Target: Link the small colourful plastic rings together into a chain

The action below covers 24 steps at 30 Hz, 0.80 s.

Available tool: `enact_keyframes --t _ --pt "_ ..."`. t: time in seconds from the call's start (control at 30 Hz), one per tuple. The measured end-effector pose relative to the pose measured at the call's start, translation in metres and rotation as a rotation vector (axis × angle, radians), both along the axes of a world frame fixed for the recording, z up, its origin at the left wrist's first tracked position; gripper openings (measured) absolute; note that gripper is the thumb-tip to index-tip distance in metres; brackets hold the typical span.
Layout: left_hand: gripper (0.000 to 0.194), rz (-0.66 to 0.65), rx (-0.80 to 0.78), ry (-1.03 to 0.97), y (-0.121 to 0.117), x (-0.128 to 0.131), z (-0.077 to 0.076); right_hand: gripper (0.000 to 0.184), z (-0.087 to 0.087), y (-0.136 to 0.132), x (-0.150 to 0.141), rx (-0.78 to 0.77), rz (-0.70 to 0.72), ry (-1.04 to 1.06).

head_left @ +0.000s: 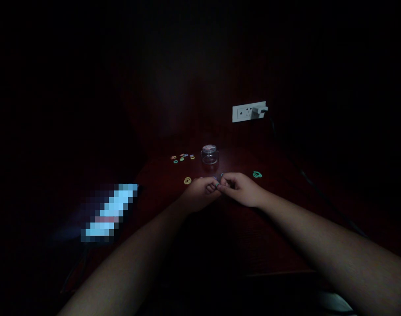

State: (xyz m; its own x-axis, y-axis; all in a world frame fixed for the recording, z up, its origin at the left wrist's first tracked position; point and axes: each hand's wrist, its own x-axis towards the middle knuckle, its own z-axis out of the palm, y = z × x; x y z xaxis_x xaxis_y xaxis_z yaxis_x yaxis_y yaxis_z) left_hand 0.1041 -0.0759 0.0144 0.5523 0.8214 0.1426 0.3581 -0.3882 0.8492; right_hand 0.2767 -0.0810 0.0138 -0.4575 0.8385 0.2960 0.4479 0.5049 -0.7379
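In dim light my left hand (202, 191) and my right hand (241, 188) meet fingertip to fingertip over a dark red table (259, 237). Both are closed in a pinch on a small green elastic band (217, 185) held between them. A yellow band (187, 180) lies just left of my left hand. A green band (257, 174) lies just right of my right hand. Behind the hands stands a small clear glass jar (209, 155), and several colored bands (182, 157) are scattered to its left.
A white wall socket (244, 113) with a plug (260, 109) in it sits behind the table, its dark cable (305, 175) running down the right side. A glowing screen (110, 213) lies at the table's left edge. Everything else is in darkness.
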Motion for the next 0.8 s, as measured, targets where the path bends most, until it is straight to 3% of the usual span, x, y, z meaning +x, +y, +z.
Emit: enact_keyframes --t 0.8 --pt "0.017 0.024 0.079 0.051 -0.0007 -0.0002 0.0005 0.027 0.0006 -0.0003 -0.0004 0.011 0.001 -0.010"
